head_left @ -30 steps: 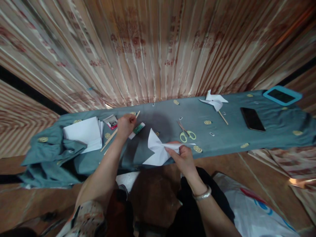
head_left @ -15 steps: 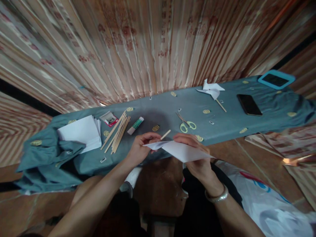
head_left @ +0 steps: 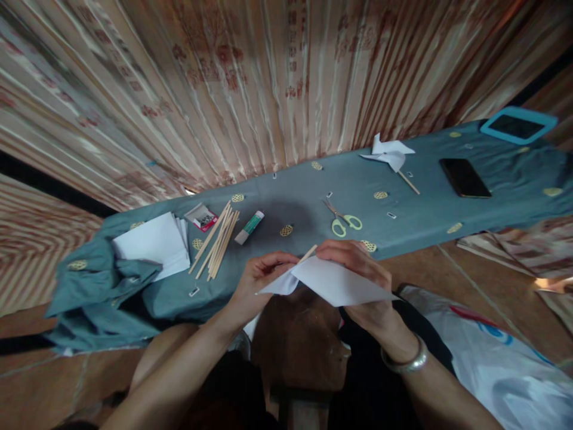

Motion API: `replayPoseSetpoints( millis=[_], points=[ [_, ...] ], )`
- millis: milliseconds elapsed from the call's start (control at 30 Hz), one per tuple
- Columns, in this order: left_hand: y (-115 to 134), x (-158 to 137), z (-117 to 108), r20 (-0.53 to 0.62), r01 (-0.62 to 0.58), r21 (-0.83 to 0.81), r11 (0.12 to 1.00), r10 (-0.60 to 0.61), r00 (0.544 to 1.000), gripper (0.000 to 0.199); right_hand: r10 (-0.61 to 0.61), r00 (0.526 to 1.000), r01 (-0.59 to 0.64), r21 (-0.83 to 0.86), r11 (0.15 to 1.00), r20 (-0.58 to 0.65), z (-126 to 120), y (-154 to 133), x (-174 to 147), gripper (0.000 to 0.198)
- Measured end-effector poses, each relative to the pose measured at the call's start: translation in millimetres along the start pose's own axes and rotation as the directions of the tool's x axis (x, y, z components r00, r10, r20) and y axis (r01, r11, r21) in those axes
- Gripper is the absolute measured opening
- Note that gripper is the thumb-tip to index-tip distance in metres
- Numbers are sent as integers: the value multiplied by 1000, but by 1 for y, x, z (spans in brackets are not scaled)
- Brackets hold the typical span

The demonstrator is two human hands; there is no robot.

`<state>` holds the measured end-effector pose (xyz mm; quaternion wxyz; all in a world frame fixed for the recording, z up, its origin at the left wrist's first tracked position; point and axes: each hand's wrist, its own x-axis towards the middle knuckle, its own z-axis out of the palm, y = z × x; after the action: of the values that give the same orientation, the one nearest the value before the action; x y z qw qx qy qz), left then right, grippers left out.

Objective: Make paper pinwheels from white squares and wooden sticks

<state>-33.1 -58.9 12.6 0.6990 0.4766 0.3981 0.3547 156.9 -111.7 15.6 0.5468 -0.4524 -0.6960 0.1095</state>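
Above the near edge of the cloth, a white paper pinwheel with folded blades is held between both hands. My left hand pinches its left side, at the small blade. My right hand is wrapped round the larger right part, its thumb lying along the top edge and the other fingers mostly hidden beneath. A wooden stick pokes out from behind the paper, between the two hands; its lower end is hidden. Just beyond my right hand lie scissors with pale green handles.
On the blue-green cloth lie a paper stack, wooden sticks, a small red-and-white box and a glue stick. Farther right are another pinwheel, a phone and a blue-framed tablet. A plastic bag stands at right.
The pinwheel has tilted a little and its left blade now hangs lower. Less of the stick shows above my left fingers. The camera view has turned slightly.
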Motion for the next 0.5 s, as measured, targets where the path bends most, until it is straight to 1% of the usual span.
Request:
replayPoseSetpoints(
  millis=[300,400,500],
  points=[
    [3,0,2,-24,2,11,1000,-2,1000,26,-37,999,37,-19,999,-9,3,3,-2,24],
    [5,0,2,-47,-8,39,999,10,999,28,-26,1000,26,-21,999,2,2,4,-1,23],
    [3,1,1,-29,-24,59,998,26,999,30,-13,1000,13,-11,1000,6,2,3,-2,22]
  ],
)
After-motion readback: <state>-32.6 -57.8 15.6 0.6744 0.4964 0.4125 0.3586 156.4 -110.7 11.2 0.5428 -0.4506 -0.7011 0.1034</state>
